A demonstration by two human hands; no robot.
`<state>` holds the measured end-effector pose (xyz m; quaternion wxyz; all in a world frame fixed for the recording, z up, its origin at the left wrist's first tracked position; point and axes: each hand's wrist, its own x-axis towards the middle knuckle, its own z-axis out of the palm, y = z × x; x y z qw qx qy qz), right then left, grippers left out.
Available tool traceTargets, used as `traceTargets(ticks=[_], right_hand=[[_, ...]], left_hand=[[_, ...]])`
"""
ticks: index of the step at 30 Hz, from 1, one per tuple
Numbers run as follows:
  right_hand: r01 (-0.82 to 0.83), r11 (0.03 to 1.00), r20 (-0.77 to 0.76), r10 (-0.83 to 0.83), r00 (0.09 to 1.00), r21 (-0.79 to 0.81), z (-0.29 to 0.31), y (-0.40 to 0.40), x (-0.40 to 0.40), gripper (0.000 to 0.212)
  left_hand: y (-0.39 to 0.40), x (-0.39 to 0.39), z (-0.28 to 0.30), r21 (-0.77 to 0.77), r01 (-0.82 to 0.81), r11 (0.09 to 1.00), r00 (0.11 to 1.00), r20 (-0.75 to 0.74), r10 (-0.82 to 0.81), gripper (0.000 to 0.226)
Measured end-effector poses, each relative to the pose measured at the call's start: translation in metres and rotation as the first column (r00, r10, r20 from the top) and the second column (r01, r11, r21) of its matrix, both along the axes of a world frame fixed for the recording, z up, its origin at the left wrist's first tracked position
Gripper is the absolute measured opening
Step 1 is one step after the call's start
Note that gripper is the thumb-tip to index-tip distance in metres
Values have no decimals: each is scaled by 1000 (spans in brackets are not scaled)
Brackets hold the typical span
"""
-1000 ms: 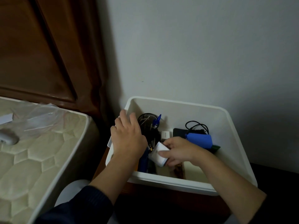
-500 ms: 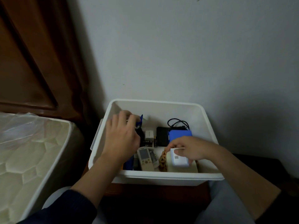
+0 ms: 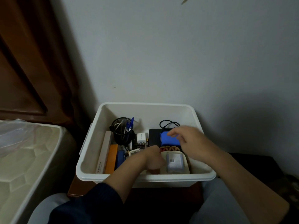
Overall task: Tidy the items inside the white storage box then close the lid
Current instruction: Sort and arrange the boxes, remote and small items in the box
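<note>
Grey wall [image 3: 178,54] and dark wood panelling [image 3: 32,70] back a low wooden surface [image 3: 76,189] where the white storage box [image 3: 145,177] stands open, a mattress [image 3: 27,159] just beside it. Nearest, the left hand [image 3: 151,157] reaches down into the box beside a cream container [image 3: 175,162]; whether it grips anything I cannot tell. Along the left wall lie an orange box [image 3: 111,157] and a long pale box [image 3: 104,151]. Further in, the right hand [image 3: 191,141] curls its fingers round a blue pouch [image 3: 169,139]. At the back stand a black mesh cup [image 3: 123,131] with pens and a white charger [image 3: 141,137].
</note>
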<state>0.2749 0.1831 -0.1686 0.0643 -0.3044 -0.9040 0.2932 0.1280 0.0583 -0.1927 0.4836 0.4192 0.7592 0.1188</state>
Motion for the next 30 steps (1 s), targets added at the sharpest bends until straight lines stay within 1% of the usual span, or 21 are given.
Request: traceTargets(ticks=[1,2,3,4,5,7,8,9,11,12,14,15,16,18,19,20,21,23,26,28,30], right_hand=[[4,994,-72,3,997,109,5,3,1,42],[23,964,-111,6,994,264,9,7,2,37],[54,915,-115,-8,993,400,11,12,5,34],[76,883,-88,-40,995,463,11,17,8,33],[80,890,-42,-69,997,448,9,19,10,36],[55,956,29,-66,997,289,1,19,15,41],[23,968,63,-40,997,252,-5,18,17,42],[-9,961,103,-20,994,276,-11,17,18,41],[-25,925,145,-33,989,379,-16,16,19,37],[-37,902,160,-35,986,430,-15,15,18,34],[-145,853,223,34,974,502,-14,11,13,32],[-225,850,278,98,956,476,-13,6,10,31],[-285,875,323,160,933,391,-12,-1,8,31],[-338,922,383,247,890,191,-10,-13,5,28],[-353,922,407,264,874,158,-10,-17,3,23],[-366,915,436,264,860,169,-12,-18,3,20],[-361,913,463,242,853,187,-13,-19,3,23],[-333,918,499,190,845,214,-14,-17,3,37],[-296,941,509,174,843,167,-15,-14,5,53],[-290,947,509,185,841,135,-15,-13,7,56],[-284,950,494,188,849,127,-17,-12,8,54]], left_hand=[[2,3,0,-10,14,1000,1000,-3,-14,29],[4,6,-1,-15,22,1000,1000,-10,-22,28],[5,8,-3,-15,19,1000,1000,-2,-19,28],[6,10,-5,-12,6,1000,1000,24,-6,26],[7,11,-7,-10,-7,1000,998,57,8,26],[10,13,-8,-12,-12,1000,995,100,13,30],[11,15,-8,-13,4,1000,995,98,-3,34],[12,16,-8,-13,27,1000,996,82,-26,39],[13,18,-7,-15,62,998,997,36,-62,52],[12,18,-8,-12,69,998,997,18,-69,54],[11,16,-9,11,79,997,997,-9,-79,48],[10,15,-9,24,87,996,996,-23,-86,42],[10,14,-9,45,93,995,995,-34,-92,35],[7,13,-9,87,102,991,994,-39,-99,24],[6,12,-9,96,104,990,994,-37,-101,25],[5,11,-9,98,106,990,994,-36,-103,27],[4,11,-10,94,106,990,994,-39,-103,30],[4,12,-10,80,99,992,994,-47,-95,35],[5,12,-10,73,104,992,994,-51,-100,37],[4,7,-8,74,81,994,995,-64,-76,35],[0,-7,-8,92,22,995,993,-115,-11,36]])
